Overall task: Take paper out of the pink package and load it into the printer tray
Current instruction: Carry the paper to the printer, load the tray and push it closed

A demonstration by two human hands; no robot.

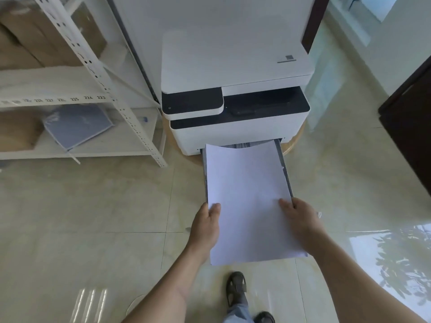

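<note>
both forearms reach forward from the bottom of the view, with a sandalled foot (236, 287) on the pale tiled floor (81, 217) between them. the left hand (206, 226) grips the left edge of a stack of white paper (247, 201), thumb on top and fingers curled underneath; the right hand (300, 220) holds the right edge in the same way, thumb lying across the top sheet. each hand is closed on the stack, neither spread nor free.

the stack lies straight ahead of the hands, its long axis running away from the person toward the printer (235, 106). its far end already sits over the pulled-out printer tray (286, 173), whose dark side rails show along both long edges of the paper, while the near end overhangs toward the person and sits lifted in the hands. the far edge bows a little near the printer's slot. both hands are about equally near, so the coming push is likely a two-handed one, forward and down along that axis, keeping the sheets between the rails.

whether the tray already holds paper beneath the stack cannot be told. the pink package is not in view. a metal shelf unit (98, 73) to the left holds cardboard boxes and a bluish wrapped pack (77, 125).
</note>
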